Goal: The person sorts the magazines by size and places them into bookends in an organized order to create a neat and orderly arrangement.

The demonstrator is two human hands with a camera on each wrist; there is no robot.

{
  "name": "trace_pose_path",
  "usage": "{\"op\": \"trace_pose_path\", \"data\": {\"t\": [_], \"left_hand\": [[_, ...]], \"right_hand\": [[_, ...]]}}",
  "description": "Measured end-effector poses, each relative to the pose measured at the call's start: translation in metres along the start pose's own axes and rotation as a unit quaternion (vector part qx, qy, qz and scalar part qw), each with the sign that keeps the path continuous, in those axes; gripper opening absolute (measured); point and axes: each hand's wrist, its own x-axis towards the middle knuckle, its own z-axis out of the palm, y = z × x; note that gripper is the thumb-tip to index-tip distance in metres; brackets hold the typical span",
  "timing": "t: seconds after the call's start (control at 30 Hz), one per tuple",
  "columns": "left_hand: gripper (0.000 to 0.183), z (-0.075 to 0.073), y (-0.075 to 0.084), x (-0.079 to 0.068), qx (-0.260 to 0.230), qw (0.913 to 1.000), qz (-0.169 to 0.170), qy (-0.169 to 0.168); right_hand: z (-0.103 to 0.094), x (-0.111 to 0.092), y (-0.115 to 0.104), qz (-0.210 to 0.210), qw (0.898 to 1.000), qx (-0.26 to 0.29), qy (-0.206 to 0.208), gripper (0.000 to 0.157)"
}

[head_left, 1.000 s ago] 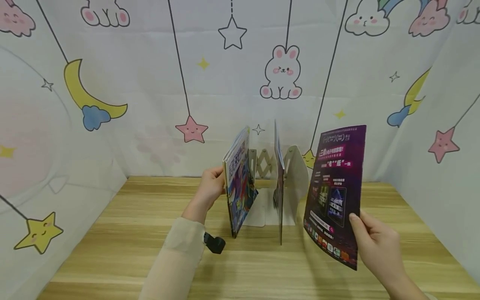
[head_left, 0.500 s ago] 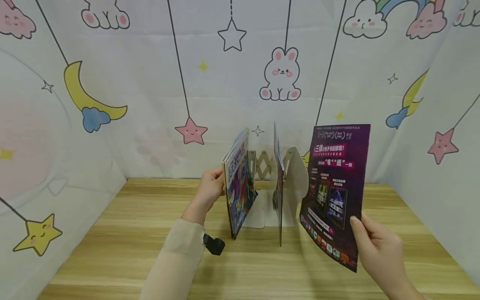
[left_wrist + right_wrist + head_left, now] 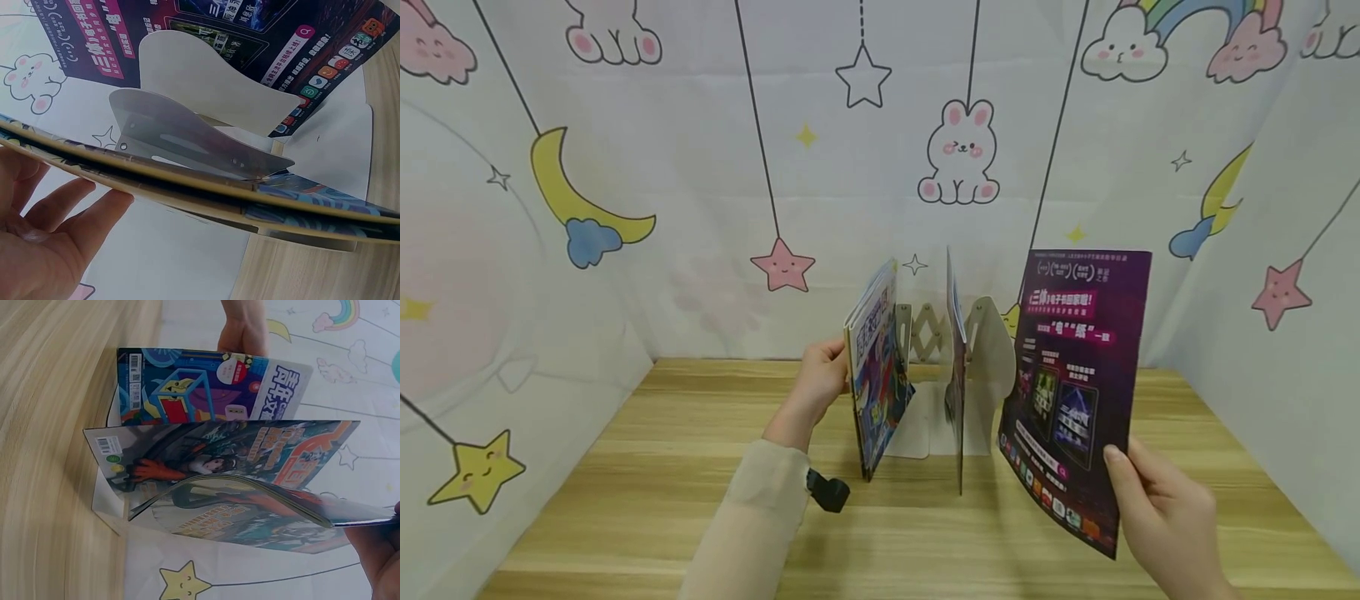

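My right hand (image 3: 1168, 517) grips the lower right edge of a thin magazine with a purple back cover (image 3: 1075, 400), thumb in front. It is raised and bends a little; its spine side is near a cream metal bookend (image 3: 992, 358). My left hand (image 3: 820, 375) touches the outer side of magazines with colourful covers (image 3: 880, 375) standing on edge. In the left wrist view, that hand's extended fingers (image 3: 103, 219) lie against the outer cover. Between the two, another magazine (image 3: 957, 375) stands upright, seen edge-on; its illustrated cover (image 3: 212, 456) shows in the right wrist view.
The expanding bookend's folding lattice (image 3: 927, 329) and flat base plate (image 3: 917, 425) show between the magazines. Wood-grain table (image 3: 700, 475) surface lies in front. A white cartoon-printed cloth (image 3: 700, 167) hangs behind and at both sides. A black wrist camera (image 3: 829, 490) sits on my left wrist.
The purple magazine has turned so its back cover faces the head camera more, and my right hand has shifted slightly right and down. My left hand stays against the left magazines.
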Motion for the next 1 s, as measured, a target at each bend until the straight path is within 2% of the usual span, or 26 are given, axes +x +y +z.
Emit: {"op": "trace_pose_path", "data": {"t": [0.33, 0.6, 0.83, 1.0], "left_hand": [[0.034, -0.001, 0.0, -0.002, 0.009, 1.0, -0.002, 0.002], [0.034, -0.001, 0.0, -0.003, 0.02, 0.9998, 0.001, 0.005], [0.033, -0.001, 0.0, -0.002, 0.023, 0.9997, -0.005, 0.007], [0.034, -0.002, 0.0, -0.002, 0.024, 0.9997, -0.006, 0.004]], "right_hand": [[-0.003, -0.005, -0.017, 0.034, 0.999, -0.017, 0.008, 0.026], [-0.002, -0.006, -0.023, 0.002, 0.999, 0.041, 0.013, 0.029], [-0.005, -0.006, -0.041, 0.035, 0.999, -0.001, 0.0, 0.028], [-0.006, -0.006, -0.048, 0.052, 0.999, -0.004, -0.005, 0.027]]}}
